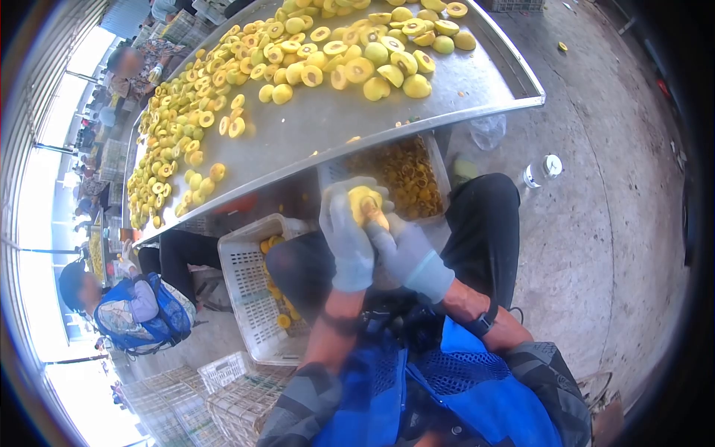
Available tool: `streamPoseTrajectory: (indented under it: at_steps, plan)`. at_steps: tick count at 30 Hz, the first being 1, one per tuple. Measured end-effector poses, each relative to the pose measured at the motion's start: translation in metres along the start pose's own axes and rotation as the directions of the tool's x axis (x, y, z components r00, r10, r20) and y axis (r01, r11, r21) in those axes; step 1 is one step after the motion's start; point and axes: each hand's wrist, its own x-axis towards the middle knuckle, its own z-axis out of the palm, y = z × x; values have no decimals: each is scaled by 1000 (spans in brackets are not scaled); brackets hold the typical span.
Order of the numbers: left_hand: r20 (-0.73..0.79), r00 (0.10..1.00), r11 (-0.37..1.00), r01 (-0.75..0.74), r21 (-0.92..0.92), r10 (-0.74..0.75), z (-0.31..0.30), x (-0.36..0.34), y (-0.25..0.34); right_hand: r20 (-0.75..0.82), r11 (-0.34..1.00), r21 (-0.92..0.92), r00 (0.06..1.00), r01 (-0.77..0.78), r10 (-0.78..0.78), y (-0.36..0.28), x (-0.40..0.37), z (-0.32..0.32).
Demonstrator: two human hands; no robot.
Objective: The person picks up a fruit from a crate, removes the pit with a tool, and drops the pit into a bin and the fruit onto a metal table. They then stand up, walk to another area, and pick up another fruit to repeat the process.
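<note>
In front of my lap, my left hand, in a pale work glove, is closed around a yellow peach half near its fingertips. My right hand, gloved the same way, is closed right against the fruit from the right. A brownish patch shows at the peach's middle, by the right fingertips; I cannot tell what the right fingers grip. Below and behind the hands stands a crate of brown-orange pit scraps. Many halved yellow peaches lie cut or rounded side up on the metal table.
A white plastic crate with some peach pieces stands left of my knee. Another person in a blue vest sits at the left, and one more beyond the table. Stacked crates are lower left. A white-lidded jar stands on the floor.
</note>
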Motion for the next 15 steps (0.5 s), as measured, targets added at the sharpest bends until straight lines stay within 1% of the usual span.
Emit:
streamPoseTrajectory:
  at_steps: [1,4,7,9,10,13,15]
  plan:
    - [-7,1000,1000,3,5,-3,-1,0,-1,31,999,16,999,-38,37,-2,0,-2]
    - [-20,1000,1000,10,19,-9,-3,1,-2,28,1000,23,1000,3,-3,1,-2,0]
    - [-37,999,1000,-1,28,2,-5,2,0,71,998,51,997,-22,18,2,-3,1]
    - [-52,998,999,-17,31,18,-4,4,0,115,990,131,993,-49,34,5,-2,2]
    - [-65,998,1000,7,22,-6,-4,5,0,137,983,169,990,-65,42,6,-2,2]
    - [-93,992,996,84,9,-83,-6,8,0,202,973,183,974,-140,102,0,-2,-2]
    - [-109,984,990,142,24,-139,-6,8,0,156,987,125,984,-102,82,4,-3,1]
